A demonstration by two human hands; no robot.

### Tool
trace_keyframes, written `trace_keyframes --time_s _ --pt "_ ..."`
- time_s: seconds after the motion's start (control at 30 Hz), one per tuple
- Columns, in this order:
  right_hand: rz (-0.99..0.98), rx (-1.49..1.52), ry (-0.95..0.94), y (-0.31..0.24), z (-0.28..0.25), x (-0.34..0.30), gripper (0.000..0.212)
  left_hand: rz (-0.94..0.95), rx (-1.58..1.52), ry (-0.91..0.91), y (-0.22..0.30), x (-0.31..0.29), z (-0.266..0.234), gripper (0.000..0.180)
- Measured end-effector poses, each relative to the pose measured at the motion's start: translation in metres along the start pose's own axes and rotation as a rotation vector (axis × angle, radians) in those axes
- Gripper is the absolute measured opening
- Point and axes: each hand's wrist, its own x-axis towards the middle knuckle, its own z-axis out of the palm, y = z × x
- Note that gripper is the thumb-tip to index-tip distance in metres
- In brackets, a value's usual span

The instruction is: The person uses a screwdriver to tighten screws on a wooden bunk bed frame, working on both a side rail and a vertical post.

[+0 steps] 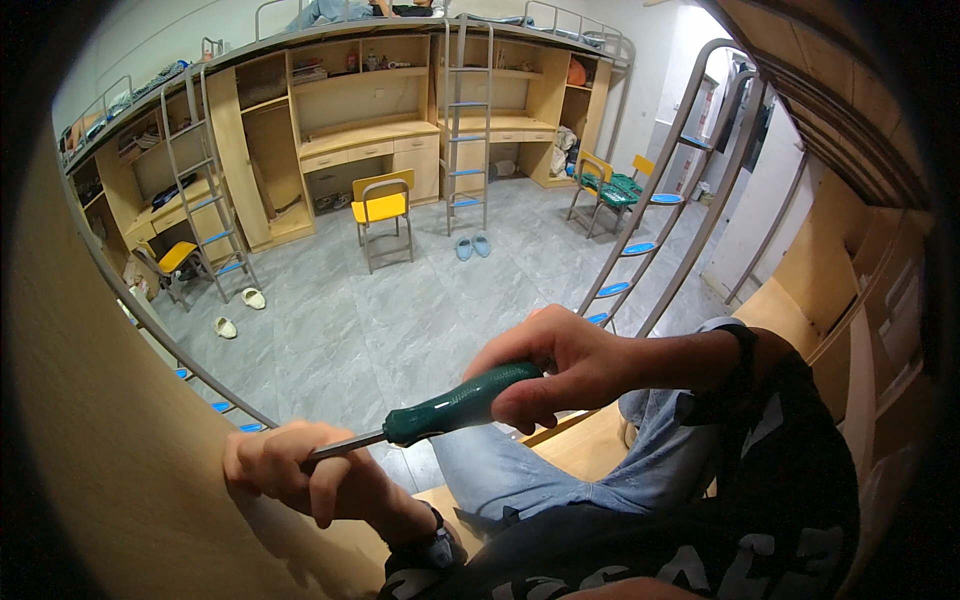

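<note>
A screwdriver (445, 410) with a dark green handle and a thin metal shaft lies slantwise between my hands. My right hand (550, 362) is closed round the back end of its handle. My left hand (315, 468) is closed round the front of the shaft, its knuckles against the pale wooden panel (150, 400) on the left. The screwdriver's tip is hidden by my left fingers, and so is whatever it meets there.
Close on the right stands a grey metal ladder (650, 215) with blue treads. Across the tiled floor (330, 310) are desks under bunk beds, a yellow chair (382, 205), blue slippers (472, 247) and white shoes (226, 327). A person (345, 12) is on an upper bunk.
</note>
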Motion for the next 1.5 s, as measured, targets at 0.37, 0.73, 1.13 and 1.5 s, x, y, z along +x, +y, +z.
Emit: trace_keyframes --time_s 0.37,0.73,1.13,1.5 --pt "0.058 -0.029 0.032 -0.008 0.001 0.001 0.034 -0.05 0.101 0.016 0.017 -0.005 -0.004 0.024" --pt "-0.049 -0.084 0.023 -0.009 0.001 -0.001 0.032 0.02 0.066 0.031 0.004 -0.004 0.002 0.025" --pt "-0.727 -0.816 0.333 0.006 0.008 0.01 0.039 0.081 0.107 0.055 -0.012 -0.005 0.009 0.025" --pt "0.238 0.184 0.097 0.005 -0.011 0.006 0.055 0.033 0.195 -0.03 0.009 -0.007 -0.001 0.033"
